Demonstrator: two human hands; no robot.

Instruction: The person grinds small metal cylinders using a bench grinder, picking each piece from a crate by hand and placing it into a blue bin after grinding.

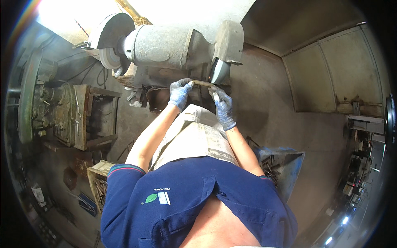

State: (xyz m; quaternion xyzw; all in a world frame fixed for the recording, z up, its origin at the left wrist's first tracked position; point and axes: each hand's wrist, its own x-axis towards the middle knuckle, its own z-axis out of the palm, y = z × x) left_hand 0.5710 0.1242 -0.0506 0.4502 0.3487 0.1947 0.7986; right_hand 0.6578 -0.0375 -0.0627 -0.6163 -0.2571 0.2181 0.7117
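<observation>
A short, narrow metal bar [202, 83] spans the gap between my two gloved hands. My left hand [179, 95] pinches its left end, in a blue and grey work glove. At the other end, the closed fingers of my right hand [223, 108], gloved alike, grip the bar. Just above the bar's right part is the lower edge of a grinding wheel [220, 72], with a small orange glow beside it. That wheel sits under a metal guard on the right side of a large grey bench grinder [161, 47]. The exact contact between bar and wheel is too small to make out.
A second wheel [109, 58] is on the grinder's left side. Newspaper sheets [186, 138] cover my lap. A wooden crate [96, 184] stands at my left, a blue-edged metal bin [294, 163] with metal pieces at my right. A green machine [62, 111] stands further left.
</observation>
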